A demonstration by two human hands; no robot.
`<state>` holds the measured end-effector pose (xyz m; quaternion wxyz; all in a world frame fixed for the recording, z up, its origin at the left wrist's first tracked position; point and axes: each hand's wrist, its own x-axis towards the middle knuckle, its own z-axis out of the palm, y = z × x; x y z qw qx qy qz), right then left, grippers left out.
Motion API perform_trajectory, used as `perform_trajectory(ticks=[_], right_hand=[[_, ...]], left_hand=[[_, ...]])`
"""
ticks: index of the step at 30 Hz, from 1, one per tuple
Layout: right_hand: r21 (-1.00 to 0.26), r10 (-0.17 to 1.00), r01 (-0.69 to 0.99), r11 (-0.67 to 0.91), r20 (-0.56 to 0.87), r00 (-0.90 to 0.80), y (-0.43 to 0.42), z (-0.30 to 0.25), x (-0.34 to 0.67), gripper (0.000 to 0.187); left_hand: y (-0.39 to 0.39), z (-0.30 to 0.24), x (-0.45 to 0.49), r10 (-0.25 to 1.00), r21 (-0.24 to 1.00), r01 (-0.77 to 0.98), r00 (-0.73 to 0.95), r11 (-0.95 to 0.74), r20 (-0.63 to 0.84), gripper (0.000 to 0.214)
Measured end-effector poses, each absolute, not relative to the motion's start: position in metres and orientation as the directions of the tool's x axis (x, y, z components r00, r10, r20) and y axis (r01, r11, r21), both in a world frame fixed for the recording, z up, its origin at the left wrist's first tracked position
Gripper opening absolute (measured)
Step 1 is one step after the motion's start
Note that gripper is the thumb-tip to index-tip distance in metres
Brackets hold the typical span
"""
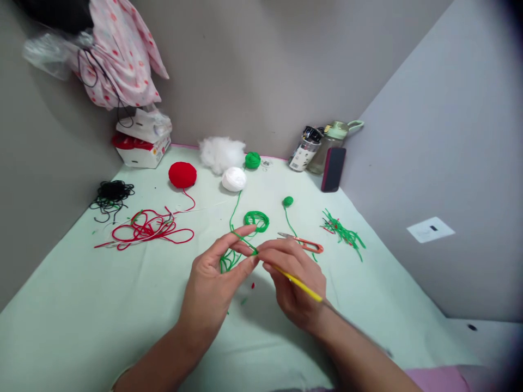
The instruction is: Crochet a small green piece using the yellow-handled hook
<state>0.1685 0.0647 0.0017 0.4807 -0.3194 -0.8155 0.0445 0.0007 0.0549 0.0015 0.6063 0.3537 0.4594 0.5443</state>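
Note:
My left hand pinches green yarn between thumb and fingers, with a strand running over the raised index finger. A crochet hook with a yellow grip lies in my right hand, held like a pencil. Its tip meets the yarn at my left fingertips, where the small worked piece is mostly hidden. Behind my hands lies a coil of green yarn; looser green loops show beneath my left fingers. Orange-handled thread snips rest just beyond my right hand.
A red yarn ball, a white yarn ball, white stuffing and a green ball sit at the back. Tangled red yarn and black yarn lie left. Green scraps, bottles and a phone are right.

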Motion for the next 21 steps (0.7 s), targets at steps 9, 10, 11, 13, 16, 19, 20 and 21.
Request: perform_trajectory(ticks=[9, 10, 11, 13, 16, 19, 20, 21], right_hand=[[-0.752, 0.771, 0.180, 0.634, 0.633, -0.072, 0.071, 0.006, 0.171, 0.024], [-0.806, 0.811, 0.092, 0.585, 0.582, -0.056, 0.073, 0.007, 0.170, 0.022], [-0.834, 0.834, 0.031, 0.550, 0.548, -0.062, 0.074, 0.008, 0.169, 0.020], [-0.849, 0.845, 0.008, 0.528, 0.525, -0.101, 0.076, 0.008, 0.167, 0.018], [-0.805, 0.817, 0.141, 0.577, 0.566, -0.115, 0.074, 0.006, 0.164, 0.017], [-0.618, 0.696, 0.340, 0.709, 0.691, -0.195, 0.069, 0.002, 0.164, 0.025], [-0.539, 0.649, 0.395, 0.744, 0.724, -0.235, 0.068, 0.002, 0.165, 0.029], [-0.484, 0.615, 0.423, 0.766, 0.743, -0.262, 0.067, 0.001, 0.166, 0.032]], left_hand=[[0.064, 0.006, -0.006, 0.903, 0.692, -0.580, 0.278, 0.430, -0.327, 0.046], [0.063, 0.006, -0.007, 0.914, 0.712, -0.573, 0.259, 0.407, -0.314, 0.045], [0.062, 0.006, -0.006, 0.923, 0.728, -0.567, 0.247, 0.384, -0.295, 0.044], [0.060, 0.005, -0.003, 0.937, 0.752, -0.559, 0.231, 0.349, -0.263, 0.042], [0.057, 0.004, 0.002, 0.950, 0.773, -0.552, 0.183, 0.312, -0.254, 0.037], [0.058, 0.003, 0.004, 0.943, 0.749, -0.573, 0.181, 0.332, -0.279, 0.041], [0.060, 0.003, 0.003, 0.932, 0.723, -0.588, 0.216, 0.362, -0.291, 0.042], [0.061, 0.003, 0.002, 0.916, 0.692, -0.600, 0.260, 0.401, -0.305, 0.042]])
